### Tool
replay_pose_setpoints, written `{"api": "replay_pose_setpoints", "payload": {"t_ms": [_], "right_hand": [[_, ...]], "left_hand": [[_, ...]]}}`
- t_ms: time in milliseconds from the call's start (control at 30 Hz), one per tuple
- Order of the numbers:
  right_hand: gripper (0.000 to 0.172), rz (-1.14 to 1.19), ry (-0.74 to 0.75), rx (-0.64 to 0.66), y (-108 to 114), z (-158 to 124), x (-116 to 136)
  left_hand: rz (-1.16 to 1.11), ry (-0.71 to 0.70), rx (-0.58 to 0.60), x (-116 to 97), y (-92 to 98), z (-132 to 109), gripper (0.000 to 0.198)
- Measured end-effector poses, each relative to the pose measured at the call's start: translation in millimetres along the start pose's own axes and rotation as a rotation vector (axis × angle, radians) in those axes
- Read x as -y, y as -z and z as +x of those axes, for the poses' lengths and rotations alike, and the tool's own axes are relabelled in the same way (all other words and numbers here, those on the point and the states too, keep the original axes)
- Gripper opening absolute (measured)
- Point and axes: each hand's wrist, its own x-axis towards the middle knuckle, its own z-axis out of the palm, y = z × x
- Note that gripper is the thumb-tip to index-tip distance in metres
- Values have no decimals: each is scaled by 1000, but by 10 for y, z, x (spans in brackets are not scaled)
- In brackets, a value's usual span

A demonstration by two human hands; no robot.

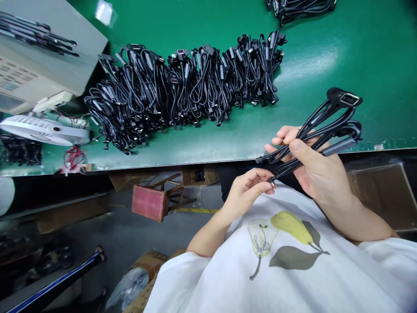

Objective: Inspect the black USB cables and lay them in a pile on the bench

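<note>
At right of centre, I see the right hand (312, 169) clasping a looped black cable (321, 114), the left hand (247, 193) curled at its end, perhaps pinching, above a heaped row of black cables (185, 84) on the green workbench (325, 56).

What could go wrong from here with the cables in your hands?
The looped black cable bundle in the right hand could slip, since its rectangular black socket end juts out unsupported. The left hand pinches only a small metal-tipped plug, which could drop. Loops might snag the heaped black cables on the green mat.
</note>
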Motion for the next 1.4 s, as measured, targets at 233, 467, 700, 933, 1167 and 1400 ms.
{"api": "replay_pose_setpoints", "payload": {"t_ms": [233,467,700,933,1167,1400], "right_hand": [[17,58,-30,-26,-61,-19,12],[17,91,-51,-30,-83,-16,14],[18,177,-284,59,-7,25,1],[22,189,-543,373,-24,-47,-244],[12,-340,-189,321,-14,-74,-580],[10,-580,-192,384,-25,-59,-463]], "left_hand": [[-96,-5,55,28,11,49,29],[-153,3,83,47,15,51,28],[-110,17,177,86,160,153,50],[78,-326,-268,-108,220,204,36],[702,-520,-345,-246,6,90,26],[155,-142,-148,-129,93,180,33]]}}
